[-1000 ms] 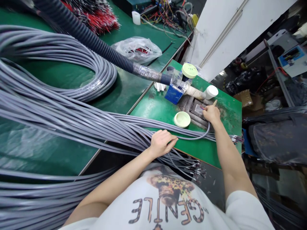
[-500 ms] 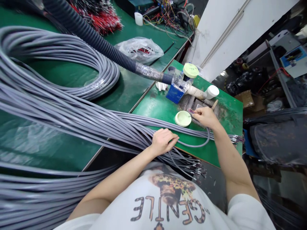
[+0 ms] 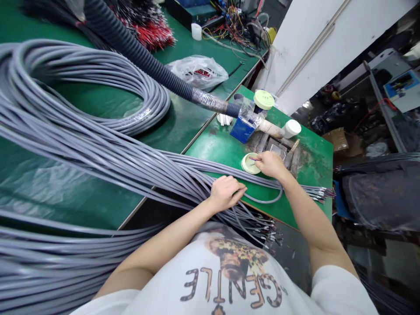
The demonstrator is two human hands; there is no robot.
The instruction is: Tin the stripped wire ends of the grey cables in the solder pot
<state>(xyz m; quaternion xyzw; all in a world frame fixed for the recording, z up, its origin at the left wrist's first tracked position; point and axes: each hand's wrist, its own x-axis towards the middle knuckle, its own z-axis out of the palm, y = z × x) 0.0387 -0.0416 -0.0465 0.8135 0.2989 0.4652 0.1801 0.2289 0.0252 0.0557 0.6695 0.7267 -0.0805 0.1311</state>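
My right hand [image 3: 271, 165] pinches the end of a grey cable [image 3: 271, 201], and its thin coloured wires point into a shallow pale-yellow round tub [image 3: 245, 165]. From that hand the cable bends in a loop back toward my left hand [image 3: 225, 193]. My left hand is closed over it, with the fingers curled, on top of a thick bundle of grey cables [image 3: 157, 173]. Just beyond the right hand is a small square metal pot [image 3: 277, 151] in a dirty, stained surround. The nozzle of a suction hose [image 3: 271, 128] lies behind this pot.
A ribbed dark hose [image 3: 157, 70] crosses above the green table. Near its end are a blue box [image 3: 242, 130], a white cup [image 3: 292, 128] and a pale-green lidded jar [image 3: 264, 100]. Stripped cable ends [image 3: 320, 192] lie at the right; a plastic bag [image 3: 198, 72] sits farther back.
My right hand has moved left from beside the metal pot, bringing the wire ends over the pale-yellow tub. My left hand stays on the cables. The view has shifted slightly.
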